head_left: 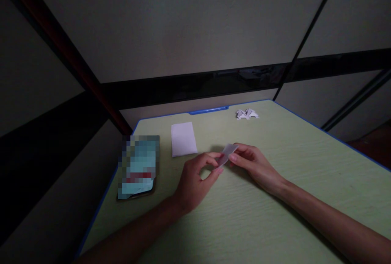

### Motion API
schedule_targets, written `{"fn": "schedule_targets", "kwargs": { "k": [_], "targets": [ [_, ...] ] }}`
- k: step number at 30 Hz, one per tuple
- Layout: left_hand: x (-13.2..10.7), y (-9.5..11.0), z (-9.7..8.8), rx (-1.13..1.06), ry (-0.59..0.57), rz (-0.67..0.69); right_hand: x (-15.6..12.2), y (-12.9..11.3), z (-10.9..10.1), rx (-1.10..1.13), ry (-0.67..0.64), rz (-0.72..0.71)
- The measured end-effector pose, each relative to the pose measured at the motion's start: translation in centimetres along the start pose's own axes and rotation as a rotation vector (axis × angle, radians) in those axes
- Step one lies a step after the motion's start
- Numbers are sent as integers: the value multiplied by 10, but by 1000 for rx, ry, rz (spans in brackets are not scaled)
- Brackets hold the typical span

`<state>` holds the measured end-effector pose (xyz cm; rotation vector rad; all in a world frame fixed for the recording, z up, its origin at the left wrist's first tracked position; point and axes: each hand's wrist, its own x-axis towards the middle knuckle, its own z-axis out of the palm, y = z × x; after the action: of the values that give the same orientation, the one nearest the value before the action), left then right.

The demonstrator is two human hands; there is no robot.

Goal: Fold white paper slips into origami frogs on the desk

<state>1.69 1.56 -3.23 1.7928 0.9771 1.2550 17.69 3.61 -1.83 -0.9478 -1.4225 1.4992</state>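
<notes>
A small folded piece of white paper (pixel 227 153) is held between my two hands, tilted above the table (pixel 195 231). My left hand (pixel 195 178) pinches its lower left end, with the thumb below and the fingers behind. On the upper right end, my right hand (pixel 252 160) grips it between thumb and fingers; some of those fingers are hidden behind the hand. Beyond my left hand lies a flat stack or folded sheet of white paper (pixel 183 139). Folded white paper figures (pixel 247 114) rest near the far edge.
At the table's left side lies a phone (pixel 139 168), its screen partly pixelated. A blue strip (pixel 209 110) sits on the far edge. Grey panels with a dark band (pixel 195 89) rise right behind the table.
</notes>
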Motion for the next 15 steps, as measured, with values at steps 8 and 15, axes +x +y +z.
{"fn": "schedule_targets", "kwargs": {
  "k": [8, 15],
  "targets": [
    [4, 9, -4, 18, 31, 80, -1, -4, 1, 18, -93, -38],
    [6, -2, -1, -115, 145, -148, -2, -4, 3, 1, -73, 21]
  ]
}}
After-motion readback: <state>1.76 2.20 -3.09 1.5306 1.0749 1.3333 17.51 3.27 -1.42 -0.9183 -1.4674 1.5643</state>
